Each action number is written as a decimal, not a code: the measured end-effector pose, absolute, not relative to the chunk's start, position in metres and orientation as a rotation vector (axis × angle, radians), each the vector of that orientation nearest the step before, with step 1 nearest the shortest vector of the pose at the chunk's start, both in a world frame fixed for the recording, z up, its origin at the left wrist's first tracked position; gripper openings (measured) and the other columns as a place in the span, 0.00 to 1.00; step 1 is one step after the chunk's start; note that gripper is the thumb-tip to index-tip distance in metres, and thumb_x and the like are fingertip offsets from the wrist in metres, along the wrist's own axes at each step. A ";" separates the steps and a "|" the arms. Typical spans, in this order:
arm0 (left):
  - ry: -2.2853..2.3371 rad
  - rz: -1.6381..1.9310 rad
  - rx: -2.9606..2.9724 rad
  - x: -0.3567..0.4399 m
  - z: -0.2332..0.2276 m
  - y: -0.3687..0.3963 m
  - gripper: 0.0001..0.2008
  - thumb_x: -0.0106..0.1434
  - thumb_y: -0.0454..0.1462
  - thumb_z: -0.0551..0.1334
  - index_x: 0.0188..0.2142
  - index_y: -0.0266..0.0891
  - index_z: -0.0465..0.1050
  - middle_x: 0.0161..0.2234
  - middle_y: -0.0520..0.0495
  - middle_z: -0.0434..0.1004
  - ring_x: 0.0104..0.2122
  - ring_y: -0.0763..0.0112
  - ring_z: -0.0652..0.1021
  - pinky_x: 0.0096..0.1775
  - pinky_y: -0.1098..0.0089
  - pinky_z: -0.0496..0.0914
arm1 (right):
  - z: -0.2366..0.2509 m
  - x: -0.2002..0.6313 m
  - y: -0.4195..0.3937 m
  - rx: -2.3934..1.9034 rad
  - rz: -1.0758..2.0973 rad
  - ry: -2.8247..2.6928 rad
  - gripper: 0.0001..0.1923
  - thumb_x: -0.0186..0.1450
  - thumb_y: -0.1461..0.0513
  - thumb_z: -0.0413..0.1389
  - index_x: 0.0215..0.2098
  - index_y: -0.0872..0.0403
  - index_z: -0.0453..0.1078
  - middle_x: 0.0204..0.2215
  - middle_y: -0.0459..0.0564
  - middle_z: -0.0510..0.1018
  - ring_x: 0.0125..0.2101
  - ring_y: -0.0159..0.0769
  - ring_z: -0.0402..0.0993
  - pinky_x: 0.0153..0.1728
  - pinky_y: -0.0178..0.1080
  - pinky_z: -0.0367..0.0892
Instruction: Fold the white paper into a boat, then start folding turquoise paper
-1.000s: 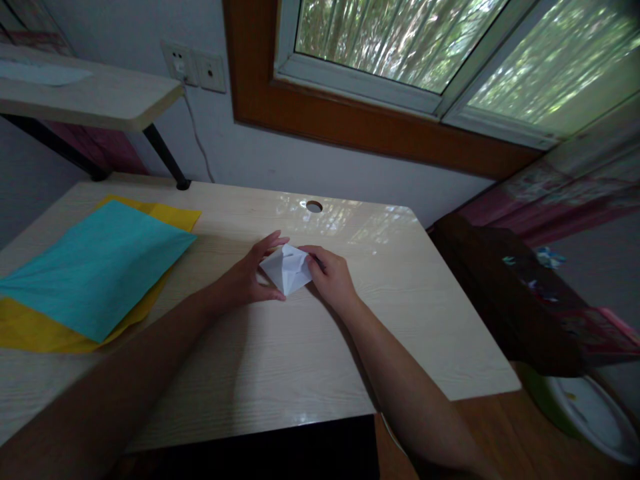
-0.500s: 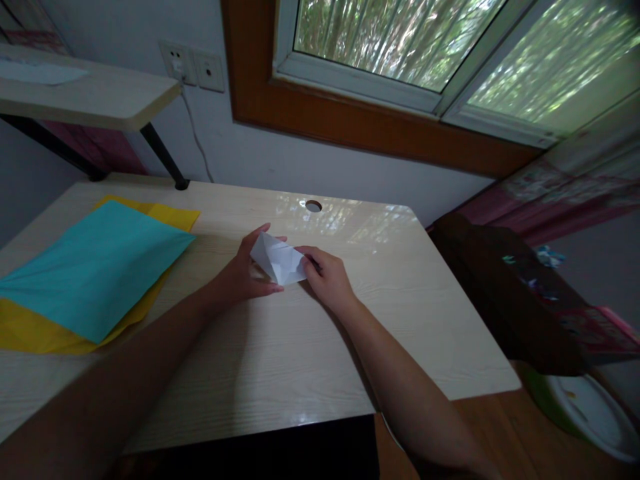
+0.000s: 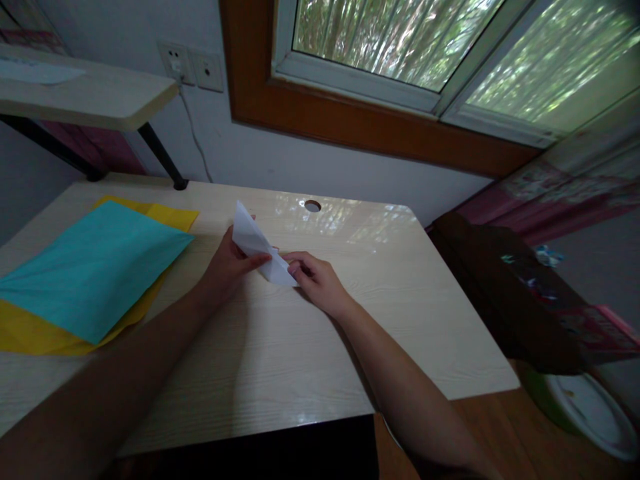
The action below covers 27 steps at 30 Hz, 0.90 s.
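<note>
A folded white sheet of paper (image 3: 250,234) is held between my two hands above the middle of the desk, with a pointed corner sticking up at its far left. My left hand (image 3: 231,261) grips its left part, thumb across the near face and the other fingers mostly hidden behind. At the lower right end, my right hand (image 3: 316,279) pinches the paper between thumb and bent fingers.
On the left of the desk (image 3: 425,320) lie a turquoise sheet (image 3: 100,267) and a yellow sheet (image 3: 175,217) under it. A raised shelf (image 3: 115,100) stands at the back left. Near the back edge is a round cable hole (image 3: 313,206). A white-topped round bin (image 3: 590,407) stands lower right.
The white paper has turned and been flattened, its left corner now pointing up and away. My left hand has shifted slightly left and closed on it; my right hand moved a little left.
</note>
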<state>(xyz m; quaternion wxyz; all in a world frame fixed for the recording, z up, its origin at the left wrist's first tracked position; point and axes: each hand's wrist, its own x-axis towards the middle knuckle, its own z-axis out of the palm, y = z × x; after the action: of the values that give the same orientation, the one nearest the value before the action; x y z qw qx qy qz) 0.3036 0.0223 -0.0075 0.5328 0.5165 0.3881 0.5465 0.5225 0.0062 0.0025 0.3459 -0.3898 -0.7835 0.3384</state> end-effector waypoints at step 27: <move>1.108 1.393 0.851 0.300 -0.008 0.026 0.13 0.50 0.41 0.75 0.34 0.38 0.82 0.36 0.46 0.84 0.36 0.65 0.81 0.38 0.66 0.77 | 0.000 0.534 0.024 -1.093 1.018 -1.368 0.09 0.59 0.57 0.65 0.36 0.50 0.73 0.30 0.45 0.75 0.31 0.33 0.69 0.34 0.37 0.64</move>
<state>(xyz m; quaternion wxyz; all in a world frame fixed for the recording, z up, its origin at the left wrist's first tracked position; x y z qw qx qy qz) 0.2995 0.0256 -0.0085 0.5519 0.3596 0.4683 0.5888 0.5345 0.0236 -0.0003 0.5294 -0.4578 -0.5730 0.4264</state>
